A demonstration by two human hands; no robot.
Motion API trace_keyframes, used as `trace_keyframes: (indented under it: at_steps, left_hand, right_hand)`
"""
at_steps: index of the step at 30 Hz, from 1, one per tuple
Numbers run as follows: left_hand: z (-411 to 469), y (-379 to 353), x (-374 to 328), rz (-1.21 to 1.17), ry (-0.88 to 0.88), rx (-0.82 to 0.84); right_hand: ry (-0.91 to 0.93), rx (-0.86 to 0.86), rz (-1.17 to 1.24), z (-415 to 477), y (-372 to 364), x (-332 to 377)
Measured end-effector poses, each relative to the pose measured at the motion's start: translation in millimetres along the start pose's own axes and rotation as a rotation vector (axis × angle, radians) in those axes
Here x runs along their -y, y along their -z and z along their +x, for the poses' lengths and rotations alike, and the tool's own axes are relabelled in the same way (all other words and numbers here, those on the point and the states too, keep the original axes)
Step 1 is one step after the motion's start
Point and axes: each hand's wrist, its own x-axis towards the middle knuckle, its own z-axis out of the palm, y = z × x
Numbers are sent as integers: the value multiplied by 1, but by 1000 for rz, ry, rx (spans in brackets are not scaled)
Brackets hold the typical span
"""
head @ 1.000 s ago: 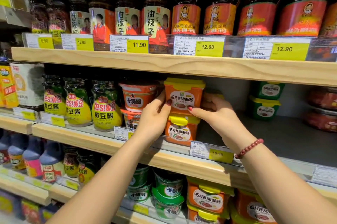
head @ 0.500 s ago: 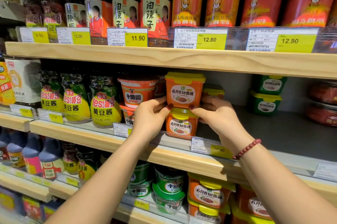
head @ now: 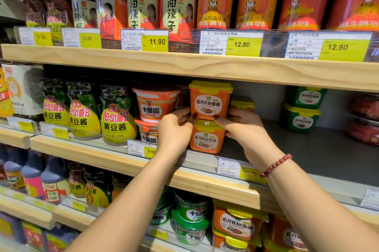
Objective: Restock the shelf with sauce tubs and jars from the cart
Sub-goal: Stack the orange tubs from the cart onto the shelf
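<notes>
Centre of frame: upper tub (head: pixel 209 101) stacked on lower tub (head: pixel 206 139), at the front of the middle shelf (head: pixel 307 149).
Left grip (head: pixel 174 128): on the upper tub's left side.
Right grip (head: pixel 244 128): on its right side.
Left of stack: round tubs (head: pixel 155 106), stacked; further left, bean-paste jars (head: pixel 117 116).
Right of frame: back tubs (head: pixel 301 110), stacked.
Upper frame: chilli jars (head: pixel 215 5) in a row.

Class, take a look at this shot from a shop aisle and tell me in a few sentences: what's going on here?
A person is stocking the middle shelf. The left hand and the right hand hold the upper orange tub by its lower sides, thumbs at the front. It sits stacked on a lower orange tub of the same kind near the shelf's front edge. Just left stand red round tubs; green tubs are stacked farther right and back, with bare shelf between.
</notes>
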Motion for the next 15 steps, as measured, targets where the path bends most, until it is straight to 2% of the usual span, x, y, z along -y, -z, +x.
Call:
trace_keyframes:
  at_steps: [4, 9, 12, 15]
  left_hand:
    - [-13, 8, -9, -16, -81, 24]
    - [-44, 18, -10, 37, -270, 37]
    - [-65, 11, -14, 124, -464, 82]
    - [-89, -7, -19, 79, -622, 223]
  right_hand:
    - [50, 26, -21, -19, 5, 6]
    - [228, -14, -361, -54, 28, 5]
    - [385, -102, -560, -84, 45, -3]
    - [486, -248, -637, -116, 72, -19]
